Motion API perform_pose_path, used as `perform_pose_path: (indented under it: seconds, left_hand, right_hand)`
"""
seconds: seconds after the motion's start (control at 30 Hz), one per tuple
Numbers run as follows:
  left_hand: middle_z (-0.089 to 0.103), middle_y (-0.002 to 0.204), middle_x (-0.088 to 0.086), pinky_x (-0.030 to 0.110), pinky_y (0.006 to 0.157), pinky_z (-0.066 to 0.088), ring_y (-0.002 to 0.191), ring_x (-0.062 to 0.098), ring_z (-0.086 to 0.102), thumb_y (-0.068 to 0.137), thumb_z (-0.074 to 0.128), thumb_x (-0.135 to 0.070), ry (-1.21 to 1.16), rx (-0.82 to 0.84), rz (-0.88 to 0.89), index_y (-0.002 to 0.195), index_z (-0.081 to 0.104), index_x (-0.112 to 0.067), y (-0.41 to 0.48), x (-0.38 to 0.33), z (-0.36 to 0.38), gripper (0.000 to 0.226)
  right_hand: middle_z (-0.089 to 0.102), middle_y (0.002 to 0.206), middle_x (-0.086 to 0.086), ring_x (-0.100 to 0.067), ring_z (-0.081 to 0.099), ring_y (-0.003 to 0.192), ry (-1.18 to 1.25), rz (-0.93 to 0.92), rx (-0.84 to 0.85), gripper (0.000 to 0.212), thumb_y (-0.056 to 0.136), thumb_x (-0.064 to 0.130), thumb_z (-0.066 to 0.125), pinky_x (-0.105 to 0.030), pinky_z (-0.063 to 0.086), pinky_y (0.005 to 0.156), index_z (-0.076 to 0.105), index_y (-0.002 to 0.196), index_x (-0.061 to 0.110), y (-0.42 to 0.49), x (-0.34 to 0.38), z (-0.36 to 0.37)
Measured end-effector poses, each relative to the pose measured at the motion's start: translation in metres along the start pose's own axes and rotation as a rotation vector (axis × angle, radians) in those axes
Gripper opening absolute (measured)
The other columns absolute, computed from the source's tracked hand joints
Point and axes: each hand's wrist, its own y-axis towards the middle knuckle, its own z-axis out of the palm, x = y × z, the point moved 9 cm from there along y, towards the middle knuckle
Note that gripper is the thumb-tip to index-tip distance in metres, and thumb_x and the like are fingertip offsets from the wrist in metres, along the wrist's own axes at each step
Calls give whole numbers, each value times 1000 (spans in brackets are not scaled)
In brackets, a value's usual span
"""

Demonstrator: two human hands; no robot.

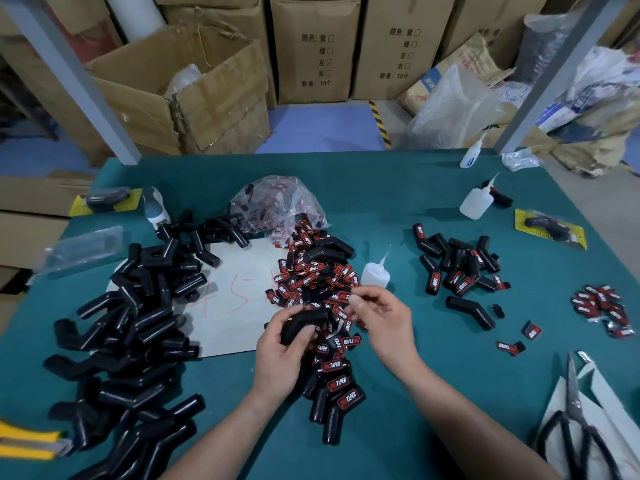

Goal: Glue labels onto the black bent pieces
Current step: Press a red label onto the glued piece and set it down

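Your left hand [277, 344] curls round a black bent rubber piece [304, 322], held low over the green worktop [415, 427] at the near edge of the loose label heap [311, 271]. Your right hand [381, 317] pinches what looks like 1 red-and-black label [344, 296]. Turn a straight stretch upward and lay the label square; the white glue bottle [375, 271] stands just beyond.

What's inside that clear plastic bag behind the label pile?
More red-and-black labels show through the clear plastic bag, some spilling from its mouth onto the label pile. Crumpled, glaring plastic hides whether anything else is inside.
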Motion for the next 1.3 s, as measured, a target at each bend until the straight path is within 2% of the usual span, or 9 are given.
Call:
perform_pose_path:
  seconds: [0.13,0.27,0.43,0.6,0.7,0.77,0.87,1.1,1.3]
  left_hand:
    - [70,124,-8,51,103,53,120,23,66,86,75,-38,90,7,61,124,70,-39,-1,-6,2,38]
    - [69,123,-15,31,108,48,121,14,64,90,77,-20,167,-2,127,120,70,-45,-1,-19,4,40]
    - [64,124,-28,12,104,42,120,-1,61,89,78,-10,265,5,160,119,66,-45,8,-27,16,47]
    - [68,118,-24,21,106,46,117,4,64,87,79,-5,202,-4,90,113,69,-47,15,-14,29,51]
    - [69,119,-23,12,101,44,116,1,64,86,77,-17,150,-43,125,112,71,-56,10,-19,25,48]
    - [69,120,-24,9,99,44,116,0,64,85,75,-20,136,-46,114,113,70,-59,9,-18,22,48]
    - [69,121,-21,16,102,47,117,4,65,86,75,-21,98,-39,104,114,70,-58,9,-17,22,47]
    - [69,121,-20,12,99,45,116,4,65,84,73,-37,98,-59,140,117,69,-58,6,-23,20,40]
    - [70,121,-18,18,102,48,116,7,66,85,75,-19,65,-69,160,117,69,-58,5,-26,19,51]
  right_hand:
    - [71,85,-6,-14,67,72,75,-58,-31,19,92,0,68,-21,54,70,74,93,18,-10,-16,8]
    - [67,100,1,-20,67,83,-25,-263,-33,12,91,22,70,-30,57,77,73,98,31,-11,-4,9]
    - [66,101,2,-28,67,81,-42,-341,-74,10,94,37,69,-38,57,77,72,103,34,-7,-5,5]
    - [67,105,3,-25,69,89,-48,-331,-112,19,93,41,70,-37,58,82,72,111,36,-7,-9,-1]
    - [68,102,3,-27,68,93,-99,-425,-90,13,95,33,70,-44,58,80,73,107,35,-9,0,0]
    - [68,102,4,-25,67,94,-80,-446,-74,12,95,30,70,-37,57,82,73,106,35,-10,5,2]
    - [67,100,3,-21,65,94,-14,-408,-46,9,93,32,71,-28,54,82,74,102,34,-10,4,4]
    - [63,102,-2,-20,61,77,265,-170,12,20,88,36,77,-29,53,72,73,94,17,-6,-17,9]
    - [63,104,-1,-15,61,77,355,-131,51,22,86,35,79,-25,53,72,73,95,16,-5,-17,13]
